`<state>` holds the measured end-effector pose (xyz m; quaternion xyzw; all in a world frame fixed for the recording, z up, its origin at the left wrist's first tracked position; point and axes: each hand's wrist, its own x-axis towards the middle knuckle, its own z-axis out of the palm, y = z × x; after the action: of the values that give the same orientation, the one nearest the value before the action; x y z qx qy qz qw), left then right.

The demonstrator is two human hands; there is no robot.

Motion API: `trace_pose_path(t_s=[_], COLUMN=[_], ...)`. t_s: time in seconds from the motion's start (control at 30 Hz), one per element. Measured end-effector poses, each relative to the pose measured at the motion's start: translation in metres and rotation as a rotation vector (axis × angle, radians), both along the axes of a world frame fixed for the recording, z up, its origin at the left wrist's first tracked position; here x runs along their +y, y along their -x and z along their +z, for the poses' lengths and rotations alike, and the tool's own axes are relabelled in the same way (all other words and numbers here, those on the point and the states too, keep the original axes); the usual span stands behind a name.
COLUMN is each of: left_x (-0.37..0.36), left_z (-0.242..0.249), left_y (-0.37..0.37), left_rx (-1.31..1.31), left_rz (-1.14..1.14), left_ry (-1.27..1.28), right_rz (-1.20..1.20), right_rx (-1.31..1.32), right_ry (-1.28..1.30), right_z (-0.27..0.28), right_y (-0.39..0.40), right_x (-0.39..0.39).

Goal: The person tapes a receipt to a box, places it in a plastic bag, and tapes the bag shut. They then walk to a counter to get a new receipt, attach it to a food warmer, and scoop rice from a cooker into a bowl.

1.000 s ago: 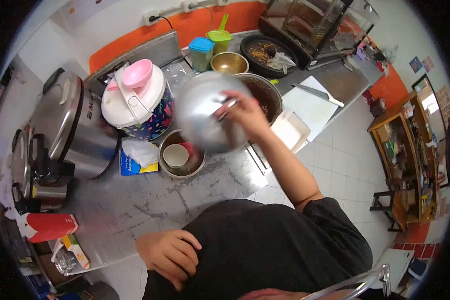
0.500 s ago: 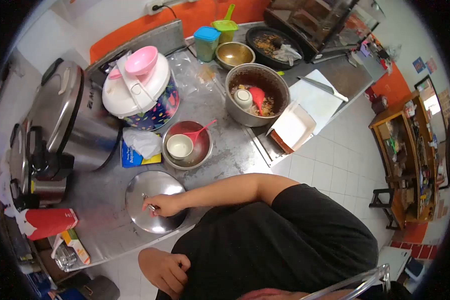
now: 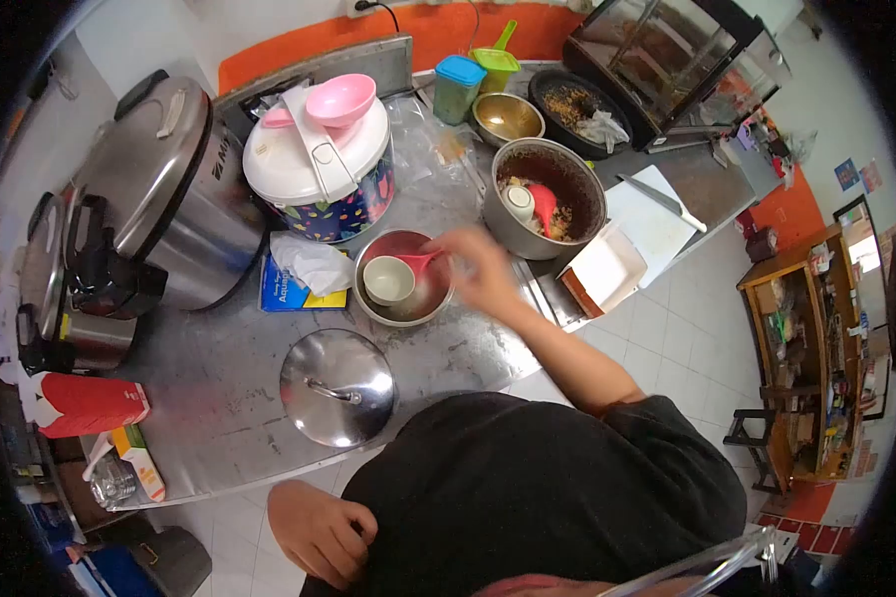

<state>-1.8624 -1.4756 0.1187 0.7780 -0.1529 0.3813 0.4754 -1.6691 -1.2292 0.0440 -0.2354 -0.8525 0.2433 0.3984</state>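
Note:
My right hand (image 3: 480, 271), a little blurred, reaches over the edge of a steel bowl (image 3: 368, 310). Its fingers are apart, right at the handle of a red spoon (image 3: 420, 263), and hide the handle's end. Beside the spoon in that bowl sits a small cream cup (image 3: 388, 281). Closer to my body, a round steel lid (image 3: 319, 413) with a metal handle lies flat on the steel table (image 3: 219, 423). My left hand (image 3: 321, 537) is down by my black shirt, fingers curled in, nothing visible in them.
A large pot (image 3: 528, 239) with a red ladle and a cup inside stands beyond the bowl. Right of it lie a knife (image 3: 657, 197) on a white board and an open box (image 3: 617, 274). Big cookers (image 3: 174, 189), a white-lidded container (image 3: 269, 169) and a red packet (image 3: 90, 403) line the left.
My right hand has let go of the lid's handle and moved up and right to the red spoon in the steel bowl. My left hand stays low and curled; the view has shifted slightly.

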Motion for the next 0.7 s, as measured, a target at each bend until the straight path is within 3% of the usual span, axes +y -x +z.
trace_pose_path(t_s=[0.07,0.1,0.17,0.23,0.37,0.4,0.6,0.67,0.7], left_x=[0.006,0.011,0.02,0.031,0.047,0.047,0.04,0.032,0.03], left_z=[-0.007,-0.005,-0.001,0.012,0.027,0.026,0.034,0.037,0.037], left_y=[0.009,0.012,0.017,0.015,0.002,-0.002,-0.018,-0.022,-0.026], left_rx=[-0.108,-0.101,-0.15,-0.073,0.079,0.078,-0.112,-0.123,-0.123], left_rz=[-0.168,-0.175,-0.006,-0.021,-0.028,-0.027,0.21,0.466,0.479], left_ry=[0.003,0.003,0.037,0.059,0.126,0.135,-0.057,-0.077,-0.07], right_rz=[-0.496,-0.666,-0.713,-0.507,-0.393,-0.401,-0.204,-0.143,-0.095], right_rx=[-0.273,-0.441,-0.577,-0.547,-0.425,-0.551,-0.528,-0.519,-0.506], right_ry=[-0.256,-0.237,-0.145,0.056,-0.04,-0.055,-0.032,-0.03,-0.025], right_z=[0.008,0.008,-0.01,-0.029,-0.031,-0.038,-0.041,-0.041,-0.043], right_y=[-0.043,-0.058,-0.077,-0.083,-0.061,-0.055,-0.017,-0.01,-0.008], right_x=[0.036,0.044,0.061,0.075,0.061,0.055,-0.006,-0.019,-0.026])
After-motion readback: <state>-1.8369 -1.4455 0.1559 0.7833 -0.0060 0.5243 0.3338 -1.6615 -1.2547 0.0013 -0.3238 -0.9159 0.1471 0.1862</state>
